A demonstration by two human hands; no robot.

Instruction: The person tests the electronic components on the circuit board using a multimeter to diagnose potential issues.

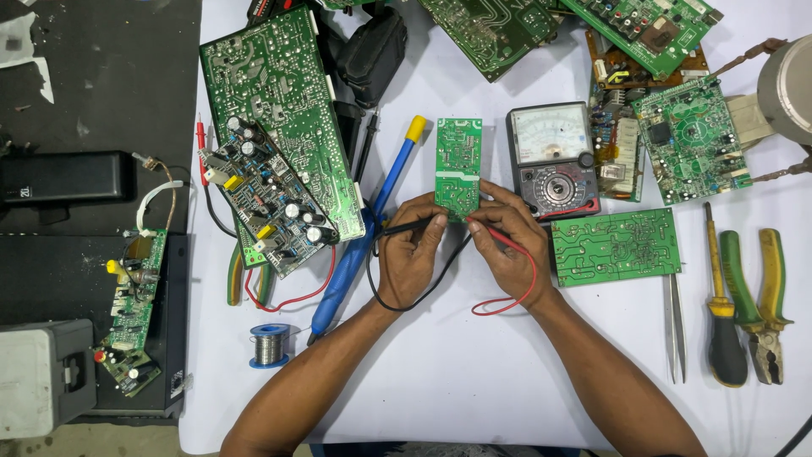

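A small green circuit board (458,161) lies upright in the middle of the white table. My left hand (410,258) grips a black test probe (414,227) whose tip touches the board's lower edge. In my right hand (507,250) a red test probe (499,237) meets the same lower edge from the right. Black and red leads (499,309) loop under my wrists. An analog multimeter (554,159) sits just right of the board.
A blue soldering iron (364,241) and a solder spool (270,344) lie to the left, beside large circuit boards (279,110). On the right are more boards (616,247), tweezers (677,326), a screwdriver (723,322) and pliers (761,305).
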